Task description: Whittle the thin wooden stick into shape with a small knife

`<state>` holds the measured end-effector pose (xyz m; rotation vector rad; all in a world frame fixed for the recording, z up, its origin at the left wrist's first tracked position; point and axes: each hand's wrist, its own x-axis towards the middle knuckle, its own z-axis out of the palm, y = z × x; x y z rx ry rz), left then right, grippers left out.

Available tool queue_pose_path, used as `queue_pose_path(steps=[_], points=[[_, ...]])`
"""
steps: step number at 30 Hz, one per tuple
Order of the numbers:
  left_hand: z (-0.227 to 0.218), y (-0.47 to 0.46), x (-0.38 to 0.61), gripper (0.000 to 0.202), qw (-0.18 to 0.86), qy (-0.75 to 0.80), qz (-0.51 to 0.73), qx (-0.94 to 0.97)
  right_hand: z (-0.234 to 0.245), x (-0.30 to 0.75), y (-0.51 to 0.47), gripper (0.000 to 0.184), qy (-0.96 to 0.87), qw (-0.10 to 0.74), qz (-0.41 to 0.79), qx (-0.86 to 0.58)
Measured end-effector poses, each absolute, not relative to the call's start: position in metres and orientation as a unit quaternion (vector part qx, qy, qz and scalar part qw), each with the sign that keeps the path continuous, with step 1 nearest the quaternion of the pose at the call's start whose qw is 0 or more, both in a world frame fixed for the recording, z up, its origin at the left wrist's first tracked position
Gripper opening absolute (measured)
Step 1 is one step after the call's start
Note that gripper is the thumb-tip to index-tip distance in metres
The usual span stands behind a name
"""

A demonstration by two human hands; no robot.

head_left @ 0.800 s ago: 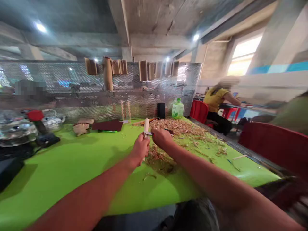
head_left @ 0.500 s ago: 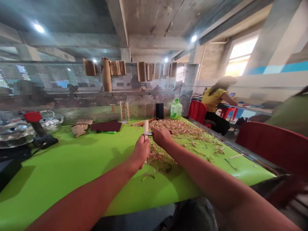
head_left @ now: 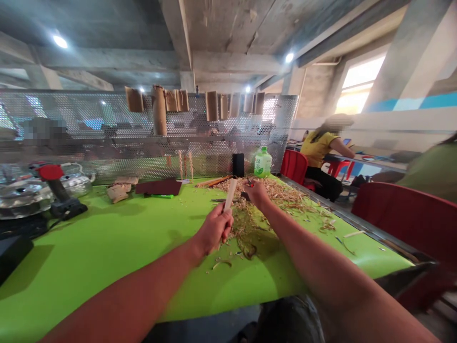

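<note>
My right hand (head_left: pixel 255 193) has moved away from my left hand (head_left: pixel 214 229), which is closed around a pale wooden stick (head_left: pixel 230 194) at frame centre — many wood shavings (head_left: pixel 266 190) already lie cut, and my right fingers (head_left: pixel 252 186) maybe pinch a small red thing (head_left: pixel 249 182), I cannot tell surely.

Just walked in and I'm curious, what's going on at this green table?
A person is seated at a bright green table, their left hand gripping a pale strip of wood upright. Their right hand is held close beside it, with something small and red at the fingers, too small to make out. Wood shavings lie heaped on the table around and beyond both hands. Farther off, another person in a yellow shirt sits at a separate table.
</note>
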<state>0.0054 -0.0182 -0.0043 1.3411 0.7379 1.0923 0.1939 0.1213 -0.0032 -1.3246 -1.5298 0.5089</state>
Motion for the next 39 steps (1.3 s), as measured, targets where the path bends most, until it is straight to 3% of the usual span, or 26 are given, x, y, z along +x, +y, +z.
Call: queue_pose_path(steps=[3, 8, 16, 22, 25, 28, 33, 39], points=[[-0.008, -0.002, -0.003, 0.036, 0.594, 0.318, 0.491, 0.552, -0.002, 0.170, 0.110, 0.036, -0.612, 0.551, 0.373, -0.427], [-0.011, 0.003, -0.003, 0.029, 0.581, 0.348, 0.467, 0.569, 0.005, 0.154, 0.088, 0.045, -0.575, 0.511, 0.560, -0.307], [-0.017, 0.009, -0.004, 0.027, 0.582, 0.369, 0.449, 0.569, 0.008, 0.152, 0.083, 0.036, -0.556, 0.513, 0.572, -0.319], [-0.007, 0.004, -0.007, 0.029, 0.597, 0.333, 0.471, 0.558, 0.006, 0.145, 0.076, 0.044, -0.615, 0.476, 0.556, -0.294], [-0.001, 0.002, -0.010, 0.026, 0.593, 0.319, 0.484, 0.559, 0.005, 0.145, 0.079, 0.047, -0.629, 0.506, 0.494, -0.321], [0.002, 0.003, -0.013, 0.022, 0.577, 0.327, 0.492, 0.564, 0.003, 0.147, 0.085, 0.044, -0.675, 0.501, 0.325, -0.433], [0.003, 0.007, -0.013, 0.015, 0.558, 0.388, 0.494, 0.542, 0.004, 0.143, 0.078, 0.030, -0.766, 0.350, 0.043, -0.538], [0.001, 0.011, -0.013, 0.012, 0.523, 0.416, 0.501, 0.551, 0.007, 0.132, 0.060, 0.040, -0.779, 0.212, -0.071, -0.586]])
